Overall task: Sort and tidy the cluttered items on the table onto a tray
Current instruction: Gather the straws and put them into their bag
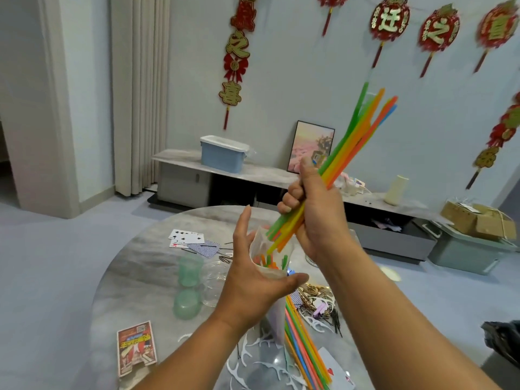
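Note:
My right hand (315,218) is raised over the round table and closed around a bundle of coloured straws (357,136), which slants up to the right. Their lower ends point into the mouth of a clear plastic straw bag (267,249). My left hand (253,280) grips that bag from the left, thumb under its opening, fingers spread upward. More coloured straws (304,347) fill the bag's lower part, which runs down toward me over the table.
On the marble table (135,266) lie playing cards (191,240), two green cups (188,288), a clear cup (213,280), a card box (136,347), white floss picks (253,358), hair pins and clips (323,305). A low cabinet with a blue box (223,153) stands behind.

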`<act>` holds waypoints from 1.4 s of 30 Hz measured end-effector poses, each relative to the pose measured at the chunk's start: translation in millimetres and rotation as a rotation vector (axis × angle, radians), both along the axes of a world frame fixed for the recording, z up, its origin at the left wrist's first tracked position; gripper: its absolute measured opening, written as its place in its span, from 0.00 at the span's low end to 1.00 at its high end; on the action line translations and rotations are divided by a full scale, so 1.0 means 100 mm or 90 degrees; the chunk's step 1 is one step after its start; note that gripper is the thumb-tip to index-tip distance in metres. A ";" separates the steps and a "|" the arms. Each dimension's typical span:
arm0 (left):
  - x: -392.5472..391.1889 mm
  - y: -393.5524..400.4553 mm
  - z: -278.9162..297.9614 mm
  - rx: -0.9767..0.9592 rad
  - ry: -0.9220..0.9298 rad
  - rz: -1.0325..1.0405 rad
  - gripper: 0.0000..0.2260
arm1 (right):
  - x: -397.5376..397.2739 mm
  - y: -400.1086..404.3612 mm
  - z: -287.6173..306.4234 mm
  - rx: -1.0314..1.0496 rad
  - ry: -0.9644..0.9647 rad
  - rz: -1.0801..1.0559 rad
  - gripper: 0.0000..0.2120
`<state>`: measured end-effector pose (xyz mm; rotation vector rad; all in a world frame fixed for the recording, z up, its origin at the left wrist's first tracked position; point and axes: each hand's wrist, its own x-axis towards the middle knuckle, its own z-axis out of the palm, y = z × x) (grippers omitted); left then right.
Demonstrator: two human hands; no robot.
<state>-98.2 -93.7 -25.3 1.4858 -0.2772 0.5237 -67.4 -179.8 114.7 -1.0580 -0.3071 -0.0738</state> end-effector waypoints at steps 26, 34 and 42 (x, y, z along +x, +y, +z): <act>0.13 -0.20 0.36 -0.192 -0.014 -0.045 0.37 | -0.10 0.05 0.53 -0.467 -0.375 0.026 0.17; 0.14 -0.12 0.38 -0.222 0.005 -0.099 0.36 | -0.03 -0.02 0.41 -0.631 -0.363 0.069 0.19; 0.12 -0.09 0.37 -0.195 0.038 -0.037 0.35 | 0.13 -0.10 0.16 -0.708 -0.214 0.038 0.22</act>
